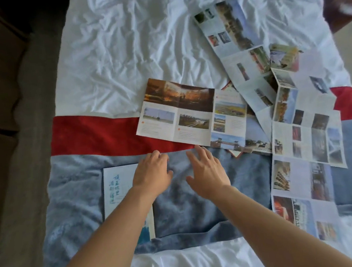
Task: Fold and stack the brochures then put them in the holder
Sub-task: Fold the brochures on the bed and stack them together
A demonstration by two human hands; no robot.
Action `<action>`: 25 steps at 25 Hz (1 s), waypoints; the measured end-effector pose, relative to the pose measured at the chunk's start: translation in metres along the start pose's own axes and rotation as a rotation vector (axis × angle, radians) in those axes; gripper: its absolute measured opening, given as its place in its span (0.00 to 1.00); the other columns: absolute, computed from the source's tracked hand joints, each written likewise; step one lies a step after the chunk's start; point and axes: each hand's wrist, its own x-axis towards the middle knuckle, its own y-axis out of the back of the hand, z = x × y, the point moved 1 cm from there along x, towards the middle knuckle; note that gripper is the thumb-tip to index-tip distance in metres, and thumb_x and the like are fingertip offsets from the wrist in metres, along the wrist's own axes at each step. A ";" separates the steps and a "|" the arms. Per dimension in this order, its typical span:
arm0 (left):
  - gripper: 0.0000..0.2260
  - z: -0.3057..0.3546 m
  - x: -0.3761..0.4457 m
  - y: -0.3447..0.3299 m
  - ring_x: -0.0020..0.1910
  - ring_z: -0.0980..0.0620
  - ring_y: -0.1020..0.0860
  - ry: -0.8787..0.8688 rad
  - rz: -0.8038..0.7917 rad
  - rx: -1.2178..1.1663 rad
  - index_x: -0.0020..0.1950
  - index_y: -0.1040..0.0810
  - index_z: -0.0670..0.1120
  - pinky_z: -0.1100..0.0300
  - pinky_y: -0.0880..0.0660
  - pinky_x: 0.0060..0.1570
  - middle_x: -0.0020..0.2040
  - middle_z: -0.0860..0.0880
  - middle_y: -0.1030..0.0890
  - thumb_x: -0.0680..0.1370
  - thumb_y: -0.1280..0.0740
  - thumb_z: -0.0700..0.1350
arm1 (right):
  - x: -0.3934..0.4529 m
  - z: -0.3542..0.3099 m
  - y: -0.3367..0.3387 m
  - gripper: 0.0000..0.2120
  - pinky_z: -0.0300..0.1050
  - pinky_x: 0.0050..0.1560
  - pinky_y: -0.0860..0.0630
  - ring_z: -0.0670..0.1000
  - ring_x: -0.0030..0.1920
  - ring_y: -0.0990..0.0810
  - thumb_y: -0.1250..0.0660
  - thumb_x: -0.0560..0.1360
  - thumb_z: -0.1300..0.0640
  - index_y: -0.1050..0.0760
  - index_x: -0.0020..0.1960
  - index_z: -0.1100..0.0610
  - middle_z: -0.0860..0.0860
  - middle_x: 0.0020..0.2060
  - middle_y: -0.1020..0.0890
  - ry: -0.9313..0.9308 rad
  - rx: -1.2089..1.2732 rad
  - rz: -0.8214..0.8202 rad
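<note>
An unfolded brochure (177,111) with landscape photos lies across the red band of the bed runner. Just below its near edge, my left hand (152,172) and my right hand (207,171) hover palm down with fingers apart, holding nothing. A folded brochure (116,187) with a white cover and blue characters lies on the blue band, partly under my left forearm. Several more unfolded brochures (301,137) overlap in a loose pile to the right. No holder is visible.
The bed has a wrinkled white sheet (131,46) and a red and blue runner (92,135). A brown floor strip (9,150) runs along the left of the bed. A dark blurred object (340,7) sits at the top right corner.
</note>
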 end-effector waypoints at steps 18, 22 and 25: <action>0.26 0.000 0.094 0.016 0.70 0.38 0.36 0.287 0.092 -0.131 0.70 0.33 0.40 0.44 0.31 0.66 0.68 0.39 0.33 0.76 0.31 0.51 | 0.070 0.073 0.001 0.33 0.55 0.78 0.53 0.59 0.80 0.58 0.35 0.79 0.49 0.46 0.79 0.50 0.53 0.81 0.52 0.082 -0.004 -0.046; 0.30 -0.013 0.094 0.016 0.75 0.35 0.43 0.447 0.069 -0.219 0.74 0.40 0.41 0.43 0.36 0.70 0.76 0.34 0.43 0.77 0.32 0.51 | 0.075 0.068 -0.004 0.30 0.56 0.77 0.48 0.58 0.80 0.56 0.34 0.78 0.51 0.41 0.77 0.49 0.54 0.81 0.49 0.084 -0.003 -0.040; 0.32 -0.018 0.094 0.019 0.71 0.38 0.36 0.469 0.172 -0.313 0.74 0.41 0.43 0.45 0.32 0.66 0.71 0.38 0.35 0.75 0.31 0.49 | 0.075 0.064 -0.004 0.29 0.59 0.76 0.43 0.59 0.80 0.54 0.33 0.77 0.52 0.39 0.76 0.49 0.54 0.81 0.48 0.066 0.014 -0.003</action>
